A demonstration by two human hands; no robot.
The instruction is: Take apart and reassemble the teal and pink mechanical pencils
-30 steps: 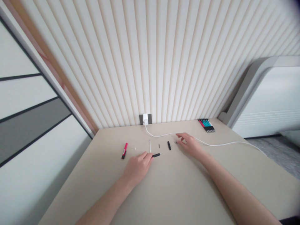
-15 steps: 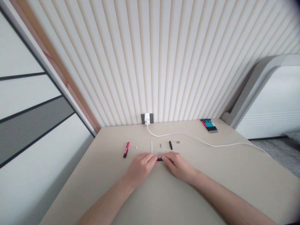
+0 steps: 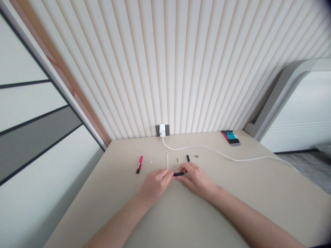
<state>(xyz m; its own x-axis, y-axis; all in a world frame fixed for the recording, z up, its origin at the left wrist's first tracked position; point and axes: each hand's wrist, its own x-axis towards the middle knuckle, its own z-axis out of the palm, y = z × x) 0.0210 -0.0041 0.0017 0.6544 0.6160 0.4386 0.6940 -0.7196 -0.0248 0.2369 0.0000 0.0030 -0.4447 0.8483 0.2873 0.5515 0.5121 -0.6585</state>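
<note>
My left hand (image 3: 156,182) is closed on the red end of a pen part (image 3: 179,174), whose black section points right to a small metallic tip. Around that tip, my right hand (image 3: 198,179) has its thumb and forefinger parted, thumb below and finger above; whether another finger touches the pen is unclear. Beyond the hands lie a thin white rod (image 3: 167,160), a small grey metal piece (image 3: 177,160) and a black tube (image 3: 188,158) partly covered by my right hand. Farther left are a pink barrel with a black end (image 3: 140,163) and a tiny whitish piece (image 3: 151,162).
Small metal bits (image 3: 196,156) sit right of the black tube. A row of several pens (image 3: 231,138) lies at the table's back right. From a white charger (image 3: 162,130) at the wall, a white cable (image 3: 207,147) runs across the table (image 3: 165,220) to the right.
My right fingers have parted from their pinch on the pen's black section, so more of it shows. My right hand now covers part of the black tube. The left hand stays put.
</note>
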